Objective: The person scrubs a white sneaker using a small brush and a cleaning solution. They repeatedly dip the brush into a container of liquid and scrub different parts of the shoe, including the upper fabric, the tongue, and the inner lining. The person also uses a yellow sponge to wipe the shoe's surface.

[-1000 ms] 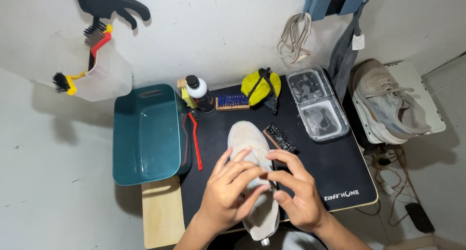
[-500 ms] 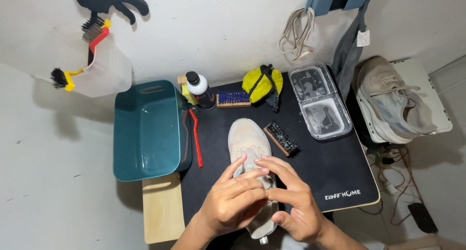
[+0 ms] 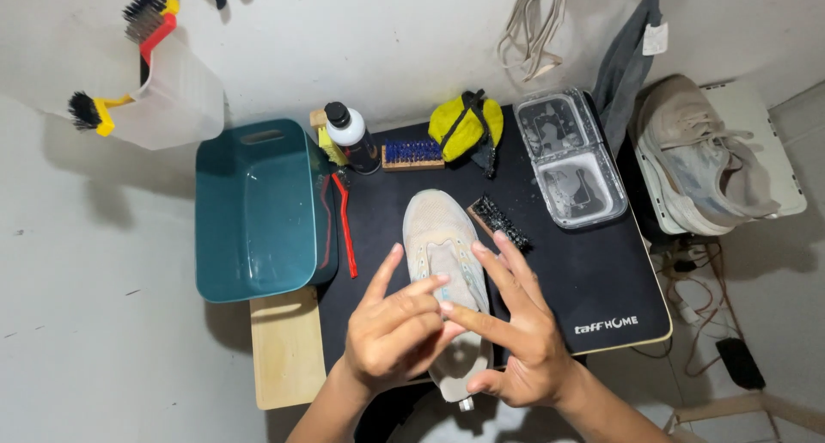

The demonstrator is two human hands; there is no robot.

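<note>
Mid-frame, both the left hand (image 3: 397, 333) and right hand (image 3: 516, 340) hover open-fingered (gripping nothing) over the pale sneaker (image 3: 443, 254); a grip on it seems needed next.

Both forearms come up from the bottom edge of the head view and angle toward each other. The left hand (image 3: 395, 331) is raised with its back to the camera, index finger pointing up and the other fingers bent across toward the right. The right hand (image 3: 516, 336) is open, fingers spread and extended up and to the left. The fingertips of the 2 hands meet at the middle; neither closes a grip.
</note>
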